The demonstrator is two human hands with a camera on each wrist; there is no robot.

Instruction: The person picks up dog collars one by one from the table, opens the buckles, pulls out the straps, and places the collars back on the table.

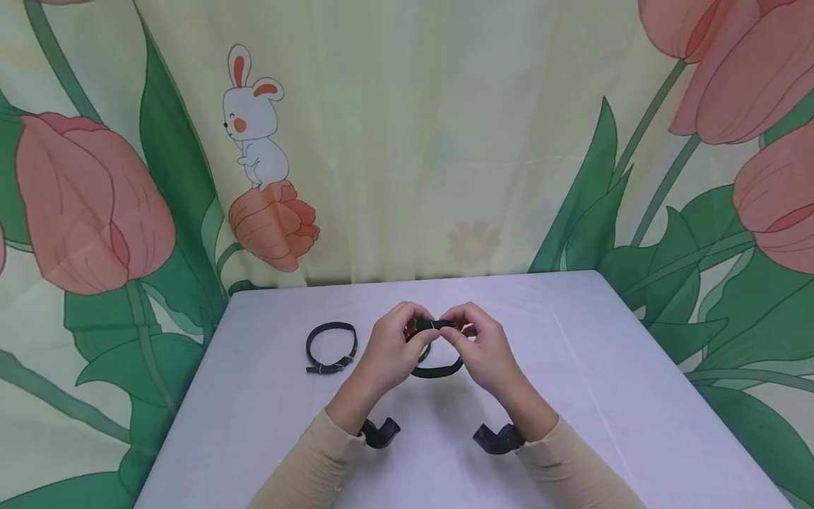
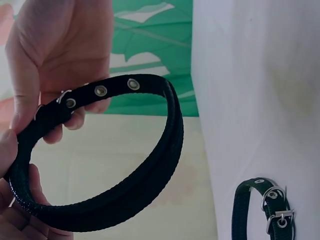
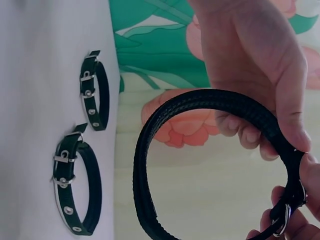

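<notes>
Both hands pinch a black buckled collar (image 1: 439,372) between thumbs and fingers, its band curved into a loop below them. My left hand (image 1: 394,346) grips its left part and my right hand (image 1: 485,346) its right part. Silver eyelets and a metal keeper show along the held collar (image 2: 120,210) in the left wrist view. A metal ring shows near the right fingers in the right wrist view. On the table to the left lies another buckled collar (image 1: 327,368). The right wrist view shows a further collar (image 3: 65,192) on the table, largely hidden by the hands in the head view.
A white-covered table (image 1: 572,396) spreads beneath the hands. Behind it hangs a curtain (image 1: 407,141) printed with tulips and a rabbit. Black wrist cameras (image 1: 499,439) sit under both wrists, above the tabletop.
</notes>
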